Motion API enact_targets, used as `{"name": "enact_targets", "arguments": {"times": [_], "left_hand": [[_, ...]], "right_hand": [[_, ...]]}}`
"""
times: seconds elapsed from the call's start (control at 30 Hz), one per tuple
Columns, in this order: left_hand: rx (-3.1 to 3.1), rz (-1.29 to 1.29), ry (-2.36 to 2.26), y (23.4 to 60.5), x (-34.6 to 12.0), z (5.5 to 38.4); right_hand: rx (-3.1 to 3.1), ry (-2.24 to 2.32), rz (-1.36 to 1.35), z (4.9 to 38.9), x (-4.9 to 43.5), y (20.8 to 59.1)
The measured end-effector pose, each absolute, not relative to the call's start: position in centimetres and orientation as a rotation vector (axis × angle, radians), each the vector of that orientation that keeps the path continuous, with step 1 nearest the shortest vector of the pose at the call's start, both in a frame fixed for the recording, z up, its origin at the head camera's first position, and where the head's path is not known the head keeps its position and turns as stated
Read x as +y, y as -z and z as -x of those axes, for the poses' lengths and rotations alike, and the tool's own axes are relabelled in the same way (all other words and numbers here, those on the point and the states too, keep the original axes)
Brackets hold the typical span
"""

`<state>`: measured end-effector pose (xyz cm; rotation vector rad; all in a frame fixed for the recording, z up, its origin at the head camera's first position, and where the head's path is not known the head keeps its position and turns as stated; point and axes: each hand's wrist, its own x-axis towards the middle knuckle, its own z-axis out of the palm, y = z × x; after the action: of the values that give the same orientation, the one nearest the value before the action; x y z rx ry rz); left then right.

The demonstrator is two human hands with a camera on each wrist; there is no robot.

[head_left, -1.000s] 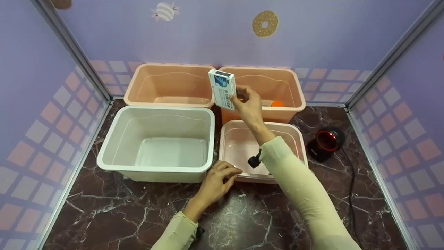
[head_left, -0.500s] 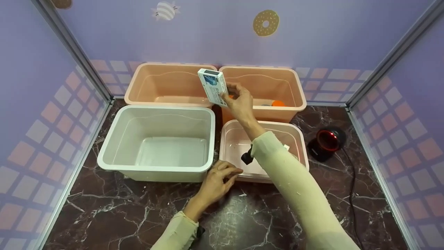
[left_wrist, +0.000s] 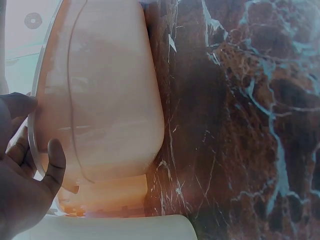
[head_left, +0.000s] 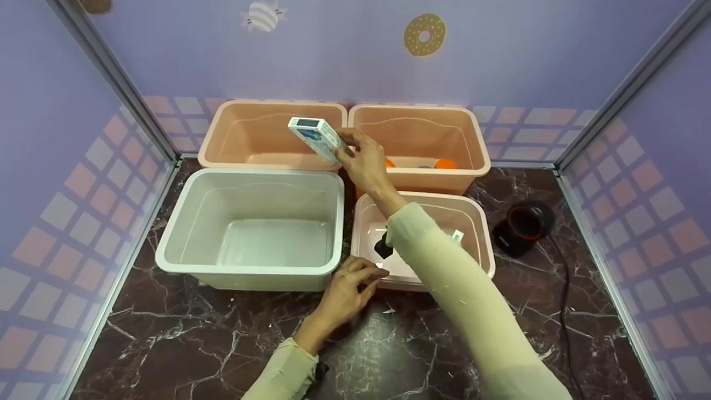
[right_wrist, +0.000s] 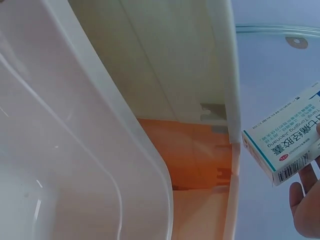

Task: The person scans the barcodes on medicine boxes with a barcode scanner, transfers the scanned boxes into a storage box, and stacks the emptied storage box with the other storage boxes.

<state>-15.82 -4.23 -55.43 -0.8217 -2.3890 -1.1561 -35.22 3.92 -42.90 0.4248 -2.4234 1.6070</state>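
Observation:
My right hand pinches a white medicine box with blue print by its near end, over the two back bins. In the right wrist view, the box's printed face and barcode show, with fingers at its lower edge. My left hand holds the near left corner of the pale pink bin. The left wrist view has its fingers at the rim and the thumb in front of the outer wall. A small white box is inside that pink bin, partly hidden by my right sleeve.
A large white bin stands at the left. Behind are two peach bins, the left one and the right one; orange items lie in the latter. A black scanner with a cable stands right on the dark marble table.
My right hand has moved left with the medicine box, from over the right peach bin toward the left one, tilting the box flatter. The scanner's red glow has faded. My left hand stays put.

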Motion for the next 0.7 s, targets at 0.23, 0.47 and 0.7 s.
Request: {"name": "enact_targets", "arguments": {"times": [0.23, 0.47, 0.7], "left_hand": [[-2.403, 0.814, 1.163, 55.5, -4.3, 15.8], [-2.414, 0.812, 1.159, 55.4, -4.3, 15.8], [-2.414, 0.819, 1.159, 55.3, -4.3, 15.8]], "right_hand": [[-2.497, -1.459, -0.460, 35.3, 3.0, 43.4], [-2.522, -1.437, -0.482, 35.7, 2.5, 43.6], [-2.606, -1.254, -0.517, 36.1, 1.8, 43.7]]}}
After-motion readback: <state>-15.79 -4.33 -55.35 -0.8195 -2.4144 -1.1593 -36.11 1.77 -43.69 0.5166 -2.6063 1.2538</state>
